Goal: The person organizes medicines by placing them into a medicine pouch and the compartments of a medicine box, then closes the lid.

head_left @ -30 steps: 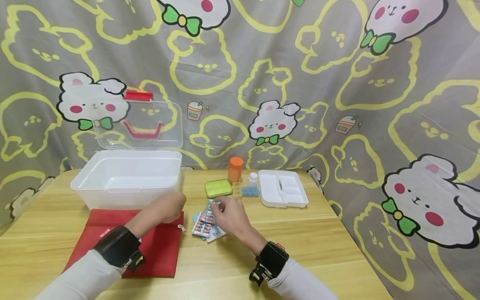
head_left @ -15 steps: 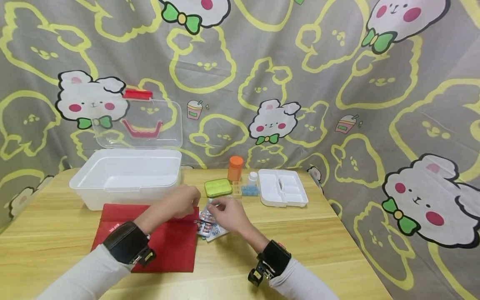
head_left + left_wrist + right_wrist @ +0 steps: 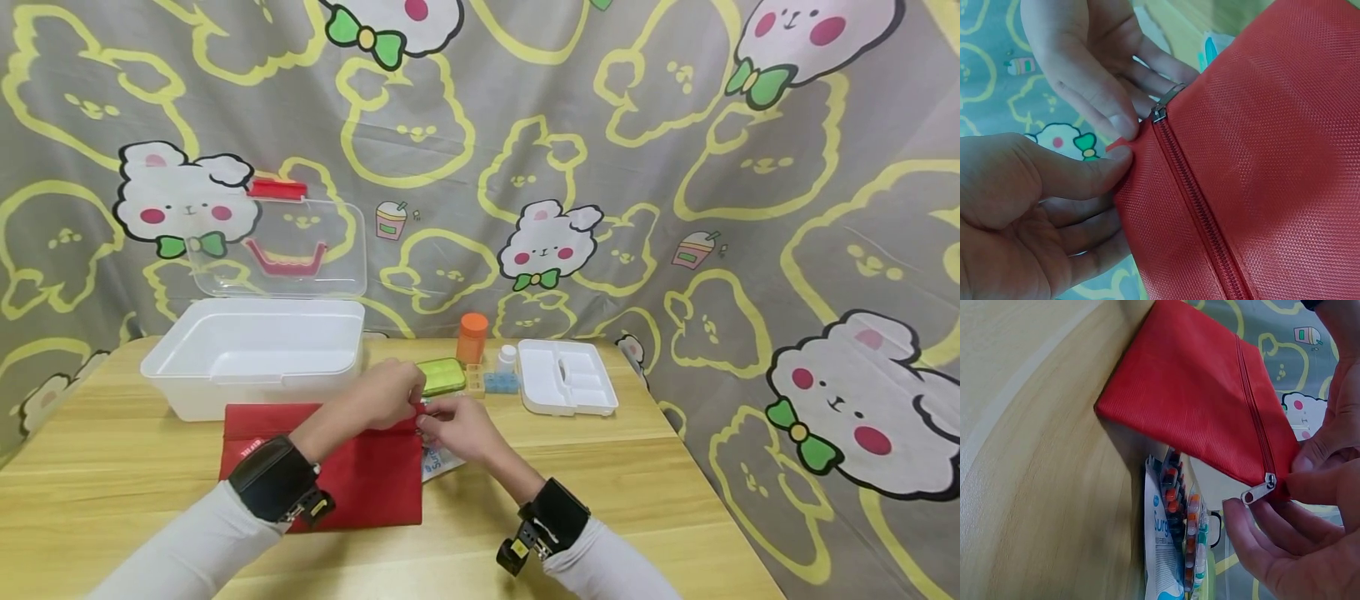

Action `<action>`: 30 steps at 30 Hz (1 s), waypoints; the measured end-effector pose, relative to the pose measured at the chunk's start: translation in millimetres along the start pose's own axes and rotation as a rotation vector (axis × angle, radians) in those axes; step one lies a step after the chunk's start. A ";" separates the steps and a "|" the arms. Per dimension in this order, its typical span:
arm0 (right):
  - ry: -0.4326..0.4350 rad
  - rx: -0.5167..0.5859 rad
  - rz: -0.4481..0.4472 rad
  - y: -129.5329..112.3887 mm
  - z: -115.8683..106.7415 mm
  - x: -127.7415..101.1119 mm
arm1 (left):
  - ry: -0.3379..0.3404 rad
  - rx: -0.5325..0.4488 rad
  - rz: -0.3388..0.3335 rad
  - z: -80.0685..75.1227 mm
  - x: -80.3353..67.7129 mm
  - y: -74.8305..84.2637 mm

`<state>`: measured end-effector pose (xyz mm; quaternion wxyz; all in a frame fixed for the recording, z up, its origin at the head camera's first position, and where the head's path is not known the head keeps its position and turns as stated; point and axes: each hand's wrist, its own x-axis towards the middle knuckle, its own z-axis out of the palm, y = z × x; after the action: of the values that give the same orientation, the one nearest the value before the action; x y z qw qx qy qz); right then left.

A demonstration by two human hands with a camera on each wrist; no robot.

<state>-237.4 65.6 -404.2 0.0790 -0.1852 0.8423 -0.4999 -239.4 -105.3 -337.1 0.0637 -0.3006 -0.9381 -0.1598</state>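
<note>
- While its long axis ran left to right, the red pouch (image 3: 367, 479) stretched left and near from the right hand (image 3: 459, 427), the left hand (image 3: 387, 394) closer to its middle.
- Both hands pinched its far right corner beside the zipper (image 3: 1200, 215).
- Just right, a white packet (image 3: 1159, 540) read "Surg", the rest obscured.
- The pouch's lettering (image 3: 251, 447) was illegible.

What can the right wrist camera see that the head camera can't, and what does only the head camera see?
Only the right wrist view clearly shows a capsule blister pack and the metal zipper pull; I can't make them out from the head.

Only the head view shows the orange bottle, the small white bottle and the white divided tray.

Both show the red zip pouch, white packet, left hand, right hand and curtain.
</note>
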 end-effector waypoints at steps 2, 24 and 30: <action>0.002 0.037 0.007 -0.2 0.3 0.3 | 0.006 -0.003 0.003 -0.2 0.3 1.5; 0.079 0.181 0.021 2.8 -3.5 1.8 | 0.022 -0.012 -0.038 3.6 4.3 4.7; 0.085 0.222 0.065 3.0 -8.6 3.5 | 0.055 -0.013 -0.089 5.9 5.9 6.3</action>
<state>-244.0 72.6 -402.5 0.0791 -0.1266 0.7900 -0.5946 -240.6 -95.3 -339.7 0.0801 -0.2546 -0.9474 -0.1767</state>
